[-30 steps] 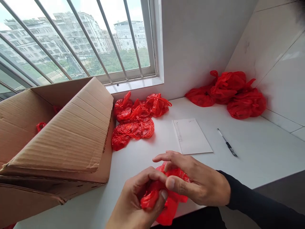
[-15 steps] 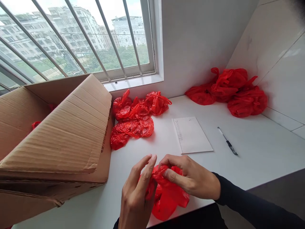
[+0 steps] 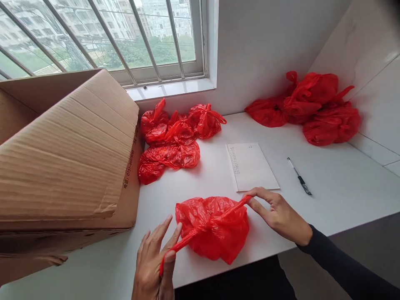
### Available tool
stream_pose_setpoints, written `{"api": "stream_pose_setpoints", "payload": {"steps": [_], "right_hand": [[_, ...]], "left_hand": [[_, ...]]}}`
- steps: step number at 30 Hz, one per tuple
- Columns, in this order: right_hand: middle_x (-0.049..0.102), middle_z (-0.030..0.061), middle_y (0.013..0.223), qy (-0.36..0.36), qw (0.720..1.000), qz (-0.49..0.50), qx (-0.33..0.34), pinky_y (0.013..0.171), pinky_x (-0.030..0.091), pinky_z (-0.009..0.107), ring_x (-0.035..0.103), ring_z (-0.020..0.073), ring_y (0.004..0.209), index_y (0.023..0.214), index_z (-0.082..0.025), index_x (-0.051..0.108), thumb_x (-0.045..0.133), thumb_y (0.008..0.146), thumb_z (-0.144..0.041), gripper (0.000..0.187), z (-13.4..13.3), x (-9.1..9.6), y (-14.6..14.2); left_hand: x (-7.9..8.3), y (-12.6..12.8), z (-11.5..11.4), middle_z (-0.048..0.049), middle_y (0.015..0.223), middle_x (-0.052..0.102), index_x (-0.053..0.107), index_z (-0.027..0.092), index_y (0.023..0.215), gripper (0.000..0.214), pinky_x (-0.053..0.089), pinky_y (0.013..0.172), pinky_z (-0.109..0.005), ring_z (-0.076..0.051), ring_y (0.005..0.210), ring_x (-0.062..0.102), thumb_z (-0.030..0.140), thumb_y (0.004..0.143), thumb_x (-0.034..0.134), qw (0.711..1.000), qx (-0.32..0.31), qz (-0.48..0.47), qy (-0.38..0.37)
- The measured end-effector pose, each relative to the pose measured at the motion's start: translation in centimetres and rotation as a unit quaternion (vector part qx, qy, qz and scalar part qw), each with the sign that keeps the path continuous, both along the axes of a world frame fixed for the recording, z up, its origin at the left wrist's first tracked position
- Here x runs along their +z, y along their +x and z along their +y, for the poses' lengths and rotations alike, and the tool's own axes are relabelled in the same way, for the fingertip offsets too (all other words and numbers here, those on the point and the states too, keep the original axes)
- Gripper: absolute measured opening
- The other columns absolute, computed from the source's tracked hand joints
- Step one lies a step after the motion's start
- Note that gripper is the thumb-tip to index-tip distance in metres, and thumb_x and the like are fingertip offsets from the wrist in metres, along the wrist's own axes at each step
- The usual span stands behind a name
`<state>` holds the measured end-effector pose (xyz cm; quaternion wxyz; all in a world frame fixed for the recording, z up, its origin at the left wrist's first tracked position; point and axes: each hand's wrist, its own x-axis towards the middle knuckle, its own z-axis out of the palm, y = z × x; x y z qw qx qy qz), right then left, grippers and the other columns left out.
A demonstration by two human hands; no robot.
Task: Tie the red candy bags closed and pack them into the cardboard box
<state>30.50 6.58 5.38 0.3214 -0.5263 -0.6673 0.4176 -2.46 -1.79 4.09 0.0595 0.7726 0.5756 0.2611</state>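
Note:
A filled red plastic bag lies on the white counter near its front edge. My left hand pinches one twisted handle of the bag at the lower left. On the other side, my right hand pinches the second handle at its tip. The two handles are stretched apart across the top of the bag, crossing at a knot in the middle.
A large open cardboard box stands at the left. Several tied red bags lie beside it under the window, and more red bags sit in the back right corner. A printed sheet and a pen lie mid-counter.
Both hands were bunched together over the bag, working its handles. They have now drawn apart, each pulling a handle outward, and the bag lies flatter on the counter.

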Motion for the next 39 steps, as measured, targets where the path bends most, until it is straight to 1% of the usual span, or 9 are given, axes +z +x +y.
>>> {"api": "stream_pose_setpoints", "payload": {"steps": [2, 5, 10, 13, 16, 25, 30, 35, 39], "right_hand": [[0.069, -0.0018, 0.116, 0.045, 0.998, 0.037, 0.004, 0.1, 0.047, 0.035, 0.06, 0.0179, 0.115, 0.116, -0.035, 0.068, 0.053, 0.102, -0.035, 0.02, -0.5, 0.1, -0.5], [0.064, -0.0014, 0.131, 0.147, 0.985, 0.074, 0.047, 0.108, 0.046, 0.036, 0.055, 0.0176, 0.126, 0.125, -0.035, 0.065, 0.054, 0.102, -0.025, 0.027, -1.5, 0.4, -2.6], [0.046, 0.0113, 0.154, 0.283, 0.945, -0.047, 0.157, 0.121, 0.035, 0.047, 0.035, 0.0258, 0.147, 0.144, -0.019, 0.052, 0.051, 0.101, -0.02, 0.044, -2.9, -2.1, -6.0], [0.036, 0.0135, 0.161, 0.281, 0.938, -0.138, 0.15, 0.122, 0.032, 0.054, 0.025, 0.0288, 0.152, 0.155, -0.016, 0.038, 0.047, 0.101, -0.021, 0.054, -3.4, -4.7, -6.8], [0.034, 0.0108, 0.162, 0.276, 0.936, -0.164, 0.141, 0.123, 0.032, 0.056, 0.023, 0.0296, 0.153, 0.159, -0.017, 0.028, 0.044, 0.101, -0.024, 0.06, -3.5, -6.1, -6.7], [0.034, 0.0087, 0.162, 0.251, 0.943, -0.173, 0.133, 0.124, 0.03, 0.054, 0.025, 0.0273, 0.153, 0.159, -0.016, 0.027, 0.042, 0.1, -0.022, 0.061, -3.1, -5.9, -6.9], [0.037, 0.0094, 0.161, 0.191, 0.965, -0.137, 0.116, 0.125, 0.03, 0.051, 0.027, 0.0251, 0.152, 0.16, -0.014, 0.019, 0.044, 0.098, -0.023, 0.068, -3.2, -6.1, -6.9], [0.054, 0.0093, 0.147, 0.156, 0.983, -0.05, 0.082, 0.121, 0.036, 0.047, 0.043, 0.0242, 0.142, 0.151, -0.019, 0.038, 0.049, 0.096, -0.02, 0.056, -3.0, -5.8, -7.0], [0.068, 0.0053, 0.123, 0.12, 0.99, 0.064, 0.032, 0.108, 0.048, 0.041, 0.058, 0.0216, 0.123, 0.118, -0.025, 0.062, 0.053, 0.098, -0.021, 0.022, -2.5, -4.5, -6.9]], "left_hand": [[0.5, 1.1, 0.1, -0.0017, 0.163, 0.034, 0.045, 0.036, 0.15, 0.047, 0.024, 0.122, -0.051, -0.026, 0.149, 0.031, 0.031, 0.107, 0.027, 1.0, 0.002, -0.027, -0.012], [1.3, 3.4, 1.0, -0.0076, 0.165, 0.028, 0.039, 0.027, 0.155, 0.052, 0.022, 0.123, -0.056, -0.032, 0.151, 0.027, 0.039, 0.106, 0.025, 0.998, -0.064, -0.013, 0.019], [-1.1, 5.8, 2.3, -0.0105, 0.167, 0.026, 0.026, 0.013, 0.159, 0.063, 0.021, 0.125, -0.047, -0.029, 0.154, 0.02, 0.014, 0.098, 0.043, 0.988, -0.131, 0.086, 0.017], [-3.3, 6.4, 2.5, -0.0107, 0.165, 0.029, 0.023, 0.01, 0.159, 0.066, 0.016, 0.126, -0.047, -0.029, 0.154, 0.02, 0.013, 0.096, 0.044, 0.983, -0.12, 0.136, 0.029], [-4.2, 6.8, 2.5, -0.011, 0.164, 0.032, 0.026, 0.009, 0.158, 0.066, 0.014, 0.126, -0.049, -0.03, 0.154, 0.021, 0.02, 0.097, 0.048, 0.981, -0.112, 0.154, 0.037], [-4.5, 7.4, 2.9, -0.0098, 0.165, 0.03, 0.026, 0.007, 0.158, 0.065, 0.012, 0.127, -0.046, -0.026, 0.155, 0.019, 0.026, 0.099, 0.046, 0.982, -0.095, 0.161, 0.009], [-4.6, 7.4, 3.0, -0.008, 0.164, 0.032, 0.026, 0.01, 0.158, 0.066, 0.009, 0.128, -0.046, -0.026, 0.154, 0.023, 0.027, 0.098, 0.047, 0.982, -0.094, 0.166, 0.001], [-5.1, 7.1, 3.4, -0.0078, 0.163, 0.035, 0.027, 0.01, 0.158, 0.065, 0.01, 0.128, -0.045, -0.026, 0.153, 0.025, 0.024, 0.098, 0.047, 0.985, -0.108, 0.133, 0.006], [-4.1, 6.9, 3.1, -0.0025, 0.161, 0.04, 0.029, 0.02, 0.158, 0.056, 0.02, 0.128, -0.041, -0.02, 0.151, 0.032, 0.022, 0.103, 0.039, 0.996, -0.081, 0.016, -0.029]]}}
